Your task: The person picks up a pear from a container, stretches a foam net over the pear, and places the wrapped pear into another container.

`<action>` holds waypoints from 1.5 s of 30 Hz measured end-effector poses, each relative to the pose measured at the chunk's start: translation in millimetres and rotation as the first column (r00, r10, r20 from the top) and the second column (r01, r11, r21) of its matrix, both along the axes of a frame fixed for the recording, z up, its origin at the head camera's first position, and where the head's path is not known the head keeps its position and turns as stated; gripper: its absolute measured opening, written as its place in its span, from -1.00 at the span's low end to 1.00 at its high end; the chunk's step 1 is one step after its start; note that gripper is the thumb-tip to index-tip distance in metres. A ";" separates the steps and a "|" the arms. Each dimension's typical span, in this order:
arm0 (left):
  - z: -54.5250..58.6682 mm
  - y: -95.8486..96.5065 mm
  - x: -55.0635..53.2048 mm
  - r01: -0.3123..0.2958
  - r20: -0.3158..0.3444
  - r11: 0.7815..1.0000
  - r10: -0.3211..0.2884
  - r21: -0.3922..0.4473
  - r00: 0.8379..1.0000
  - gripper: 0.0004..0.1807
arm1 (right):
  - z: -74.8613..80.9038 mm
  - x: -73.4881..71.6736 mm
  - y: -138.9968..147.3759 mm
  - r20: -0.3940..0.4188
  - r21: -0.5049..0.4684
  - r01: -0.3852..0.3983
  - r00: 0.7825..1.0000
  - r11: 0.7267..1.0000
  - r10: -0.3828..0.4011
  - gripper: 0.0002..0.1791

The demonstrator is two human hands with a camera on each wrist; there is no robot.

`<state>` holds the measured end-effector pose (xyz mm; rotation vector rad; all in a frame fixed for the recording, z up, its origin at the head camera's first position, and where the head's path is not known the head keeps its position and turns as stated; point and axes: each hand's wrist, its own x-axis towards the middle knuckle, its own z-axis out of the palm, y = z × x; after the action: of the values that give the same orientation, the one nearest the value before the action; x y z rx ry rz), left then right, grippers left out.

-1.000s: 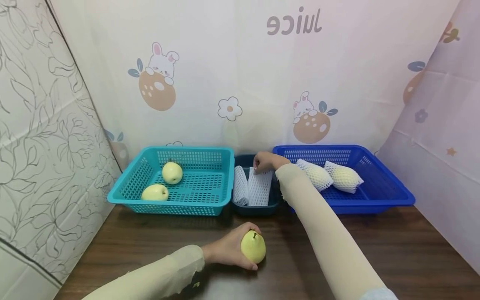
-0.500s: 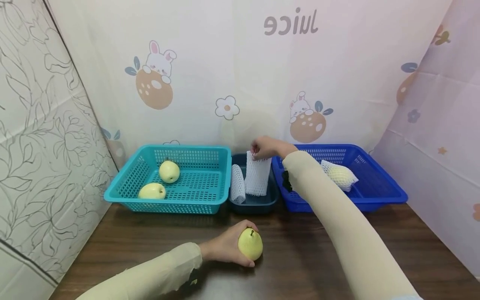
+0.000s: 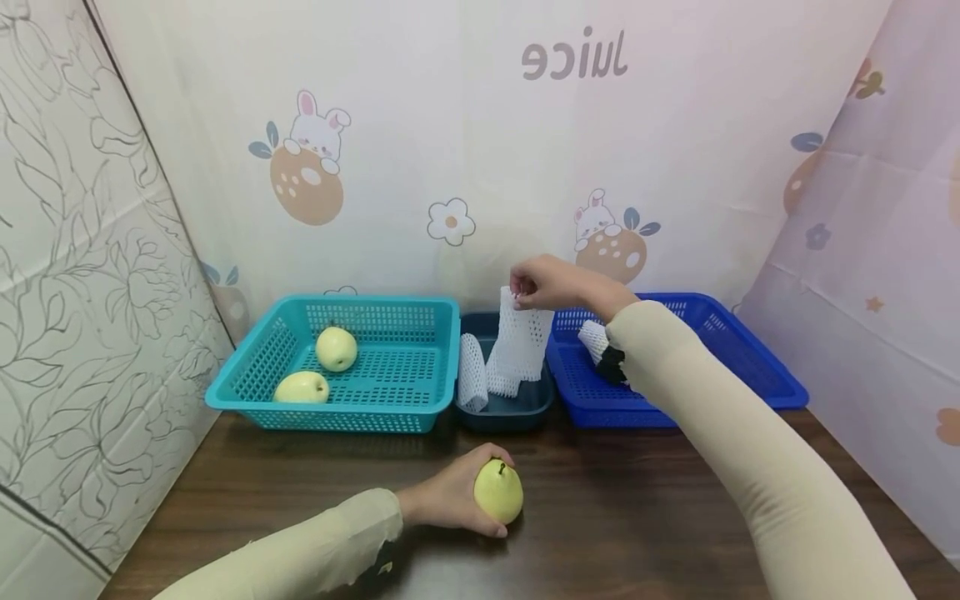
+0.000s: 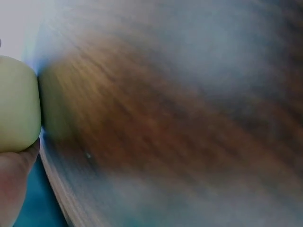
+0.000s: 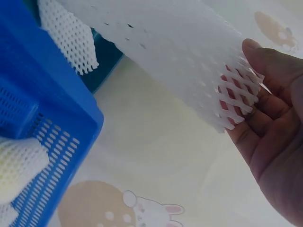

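A pale curtain [image 3: 390,125] printed with rabbits hangs behind the dark bin [image 3: 510,418], and a brown wood-grain table [image 3: 600,508] spreads beneath the bin. Right of the bin stands a blue basket [image 3: 738,342]; left of it, a turquoise basket [image 3: 390,408]. The right hand [image 3: 555,283] is above the bin, the left hand [image 3: 450,492] in front of it. Pinched at its upper end by the right hand, a white foam net [image 3: 525,342] hangs over the bin; a rolled net [image 3: 472,375] leans inside the bin's left end. A netted fruit [image 5: 21,165] lies right of the bin, in the blue basket. Two pale yellow fruits [image 3: 336,348] lie left of the bin, inside the turquoise basket. In front of the bin, a yellow pear [image 3: 498,493], stem showing, is clasped by the left hand.
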<state>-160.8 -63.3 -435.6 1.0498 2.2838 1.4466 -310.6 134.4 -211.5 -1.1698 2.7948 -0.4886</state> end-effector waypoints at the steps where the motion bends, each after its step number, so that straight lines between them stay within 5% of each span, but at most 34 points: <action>1: -0.2 0.2 -0.2 -0.001 0.006 1.000 0.001 -0.001 1.000 -0.19 | 0.9 2.8 1.4 -0.006 0.000 -0.012 1.000 1.000 0.012 -0.87; 16: 0.9 10.4 -11.2 -0.001 -0.006 0.999 0.001 -0.046 1.000 -0.19 | 13.5 59.7 13.4 -0.045 -0.081 -0.197 0.980 0.977 0.194 -0.90; 26: -0.9 14.2 -13.3 -0.032 0.020 0.998 0.034 -0.060 0.999 -0.14 | 15.8 89.5 20.3 -0.006 -0.096 -0.221 0.975 0.971 0.222 -0.90; 45: 0.0 14.9 -11.5 -0.054 -0.038 0.998 0.053 -0.034 0.998 -0.02 | 11.2 108.8 21.2 -0.028 -0.084 -0.268 0.963 0.960 0.267 -0.88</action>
<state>-172.3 -48.4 -435.6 1.0206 2.3717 1.4131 -201.8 155.6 -200.2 -1.5475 2.5927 -0.5823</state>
